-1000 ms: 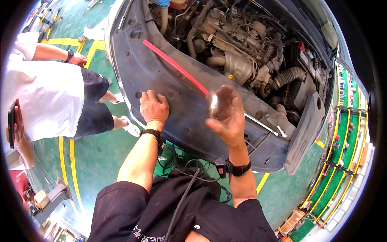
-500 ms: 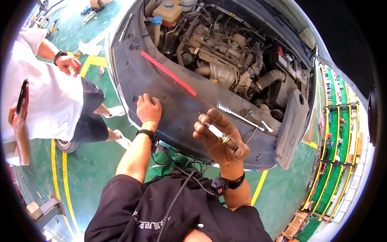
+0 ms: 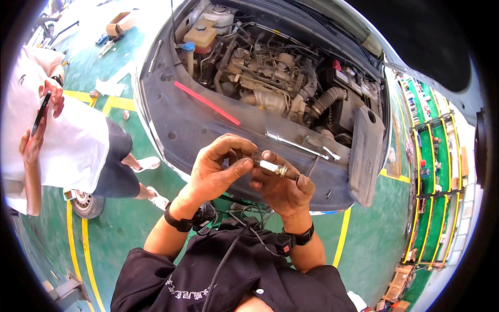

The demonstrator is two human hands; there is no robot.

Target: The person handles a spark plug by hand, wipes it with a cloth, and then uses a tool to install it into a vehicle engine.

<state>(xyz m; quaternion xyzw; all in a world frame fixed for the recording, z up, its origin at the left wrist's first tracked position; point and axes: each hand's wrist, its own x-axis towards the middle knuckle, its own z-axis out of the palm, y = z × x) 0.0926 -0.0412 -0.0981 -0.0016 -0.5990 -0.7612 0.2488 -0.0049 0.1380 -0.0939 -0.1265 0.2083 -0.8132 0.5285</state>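
Observation:
A spark plug (image 3: pixel 271 167) with a white ceramic body and a metal hex lies across my two hands, above the car's front panel. My right hand (image 3: pixel 289 193), palm up with fingers curled, has its thumb at the darker metal end. At the white end, my left hand (image 3: pixel 220 165) pinches with thumb and forefinger; its fingers cover that tip. Beyond my hands, a red strip (image 3: pixel 207 102) lies on the black front panel (image 3: pixel 161 112). A shiny ratchet wrench (image 3: pixel 296 145) rests on the panel to the right.
The engine bay (image 3: pixel 275 78) is open beyond the panel. A loose grey engine cover (image 3: pixel 365 156) leans at its right side. To the left stands a person (image 3: pixel 67 125) with a phone (image 3: pixel 41 113). Shelving (image 3: pixel 434 171) lines the far right. Cables hang before my chest.
My left hand has lifted off the front panel and moved right to the spark plug, closing on its white end. The person on the left has brought a second hand to the phone.

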